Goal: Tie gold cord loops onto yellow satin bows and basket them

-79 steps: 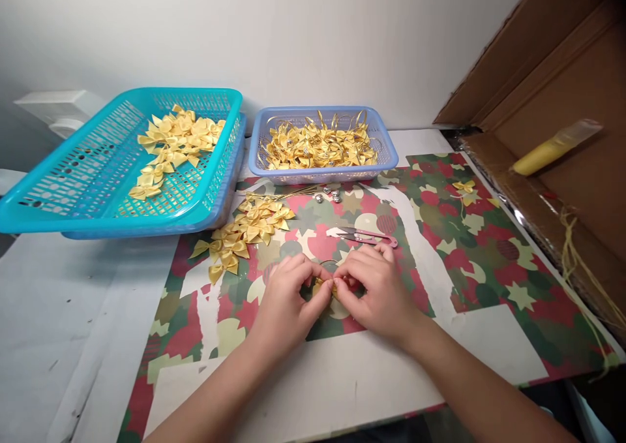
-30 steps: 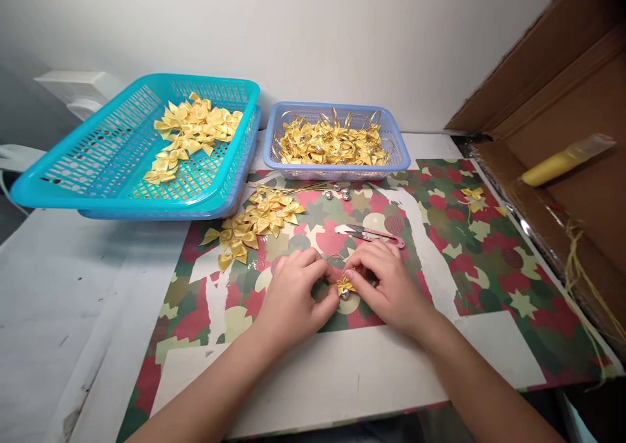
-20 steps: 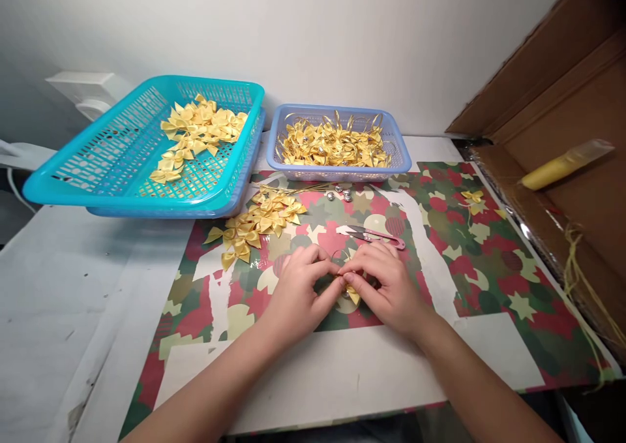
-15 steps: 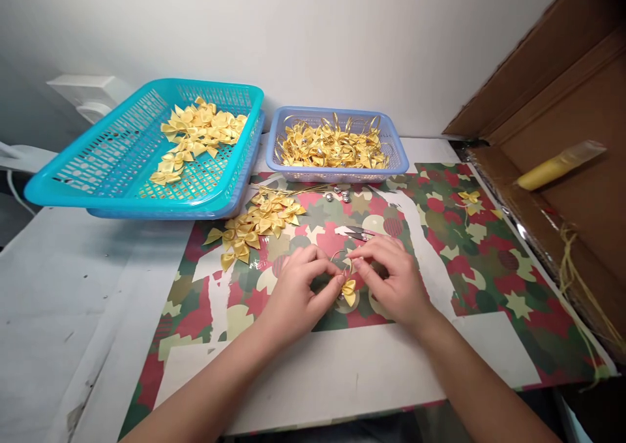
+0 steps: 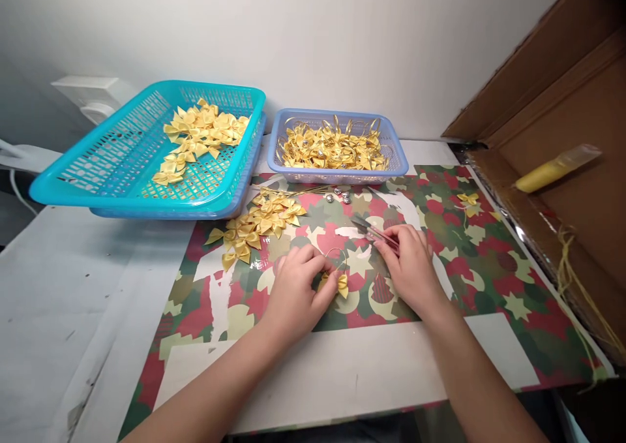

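Note:
My left hand [image 5: 296,290] pinches a small yellow ribbon bow [image 5: 341,285] with a thin gold cord loop [image 5: 336,254] above it, low over the patterned paper [image 5: 469,260]. My right hand [image 5: 411,267] has closed its fingers on the pink thread snips [image 5: 374,231], whose blades point up and left. A pile of loose yellow bows [image 5: 257,224] lies just left of my left hand. Small silver bells [image 5: 340,197] sit beyond the snips.
A turquoise basket [image 5: 92,175] with plain bows stands at the back left. A lilac basket [image 5: 398,152] holds bows with loops. An open cardboard box [image 5: 562,104] with a yellow tube [image 5: 548,172] fills the right. A single bow [image 5: 467,199] lies near it.
My right hand let go of the bow and moved right and away to grip the snips. My left hand kept the bow, now hanging with its loop up.

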Action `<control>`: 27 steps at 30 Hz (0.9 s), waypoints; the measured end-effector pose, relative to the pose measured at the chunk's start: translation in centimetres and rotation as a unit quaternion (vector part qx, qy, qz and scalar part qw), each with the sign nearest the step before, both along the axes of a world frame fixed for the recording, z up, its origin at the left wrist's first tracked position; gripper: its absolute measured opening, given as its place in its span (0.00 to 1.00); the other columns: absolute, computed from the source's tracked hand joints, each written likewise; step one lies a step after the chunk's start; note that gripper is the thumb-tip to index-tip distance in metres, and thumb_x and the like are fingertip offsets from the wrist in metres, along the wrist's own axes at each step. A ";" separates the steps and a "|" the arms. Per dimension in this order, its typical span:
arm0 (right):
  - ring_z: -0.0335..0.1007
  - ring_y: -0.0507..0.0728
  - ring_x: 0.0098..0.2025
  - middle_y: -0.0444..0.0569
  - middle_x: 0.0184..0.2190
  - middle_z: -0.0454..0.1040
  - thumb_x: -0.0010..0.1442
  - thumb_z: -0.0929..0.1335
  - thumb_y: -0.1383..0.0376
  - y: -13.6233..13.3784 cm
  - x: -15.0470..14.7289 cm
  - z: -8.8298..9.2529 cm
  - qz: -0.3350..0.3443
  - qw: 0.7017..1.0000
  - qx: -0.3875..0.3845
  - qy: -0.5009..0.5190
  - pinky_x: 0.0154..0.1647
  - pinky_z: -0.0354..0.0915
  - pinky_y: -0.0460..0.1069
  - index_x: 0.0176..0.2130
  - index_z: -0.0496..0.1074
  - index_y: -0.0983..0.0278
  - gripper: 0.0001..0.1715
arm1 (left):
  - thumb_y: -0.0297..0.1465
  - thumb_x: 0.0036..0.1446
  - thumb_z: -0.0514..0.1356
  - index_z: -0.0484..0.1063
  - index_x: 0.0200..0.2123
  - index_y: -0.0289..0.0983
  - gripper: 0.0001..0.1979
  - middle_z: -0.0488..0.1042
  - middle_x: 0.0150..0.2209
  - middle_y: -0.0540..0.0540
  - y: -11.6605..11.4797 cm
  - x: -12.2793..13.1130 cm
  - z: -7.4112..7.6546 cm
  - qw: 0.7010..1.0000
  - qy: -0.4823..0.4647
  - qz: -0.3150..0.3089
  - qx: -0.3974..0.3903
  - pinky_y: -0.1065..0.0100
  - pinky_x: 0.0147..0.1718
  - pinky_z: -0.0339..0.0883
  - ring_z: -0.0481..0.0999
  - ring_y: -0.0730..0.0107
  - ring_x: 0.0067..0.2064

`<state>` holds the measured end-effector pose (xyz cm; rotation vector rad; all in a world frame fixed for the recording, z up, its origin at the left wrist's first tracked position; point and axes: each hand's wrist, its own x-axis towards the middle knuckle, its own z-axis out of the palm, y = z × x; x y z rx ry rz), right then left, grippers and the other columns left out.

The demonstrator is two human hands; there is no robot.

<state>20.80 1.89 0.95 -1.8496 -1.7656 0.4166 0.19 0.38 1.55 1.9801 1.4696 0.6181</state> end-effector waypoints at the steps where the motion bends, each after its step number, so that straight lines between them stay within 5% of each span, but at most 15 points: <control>1: 0.65 0.60 0.40 0.50 0.37 0.71 0.65 0.62 0.56 -0.2 -0.1 0.4 0.012 0.998 -0.014 0.056 0.40 0.61 0.55 0.39 0.64 0.61 0.11 | 0.32 0.60 0.54 0.69 0.27 0.39 0.09 0.69 0.32 0.47 0.0 0.0 0.0 1.000 -0.001 0.008 0.003 0.61 0.36 0.58 0.66 0.64 0.36; 5: 0.57 0.51 0.23 0.41 0.26 0.64 0.68 0.57 0.53 -1.3 -0.9 2.1 0.151 0.944 -0.160 0.244 0.23 0.57 0.47 0.42 0.62 0.59 0.14 | 0.31 0.60 0.54 0.68 0.27 0.39 0.10 0.69 0.31 0.47 0.0 0.0 -0.1 0.999 0.008 0.043 0.016 0.62 0.35 0.58 0.66 0.63 0.36; 8: 0.56 0.50 0.22 0.41 0.25 0.63 0.68 0.58 0.54 -1.8 -1.3 2.6 0.218 0.915 -0.227 0.253 0.22 0.57 0.45 0.37 0.62 0.60 0.14 | 0.31 0.60 0.54 0.69 0.28 0.39 0.09 0.69 0.31 0.47 0.1 0.0 -0.1 0.998 0.013 0.066 0.020 0.62 0.34 0.58 0.66 0.62 0.37; 15: 0.59 0.51 0.20 0.39 0.18 0.60 0.64 0.62 0.57 -1.6 -1.3 2.4 0.175 0.958 -0.179 0.144 0.21 0.58 0.45 0.30 0.60 0.60 0.14 | 0.31 0.61 0.54 0.71 0.28 0.39 0.09 0.70 0.30 0.48 0.1 0.0 0.1 0.996 -0.026 0.086 0.025 0.62 0.35 0.59 0.66 0.64 0.35; 27: 0.59 0.51 0.18 0.39 0.17 0.62 0.63 0.62 0.57 -1.6 -1.7 2.1 0.148 0.968 -0.147 0.136 0.20 0.55 0.45 0.29 0.61 0.60 0.13 | 0.31 0.61 0.55 0.72 0.29 0.40 0.09 0.70 0.30 0.48 -0.2 0.1 0.1 0.995 -0.052 0.082 0.032 0.62 0.35 0.60 0.66 0.65 0.34</control>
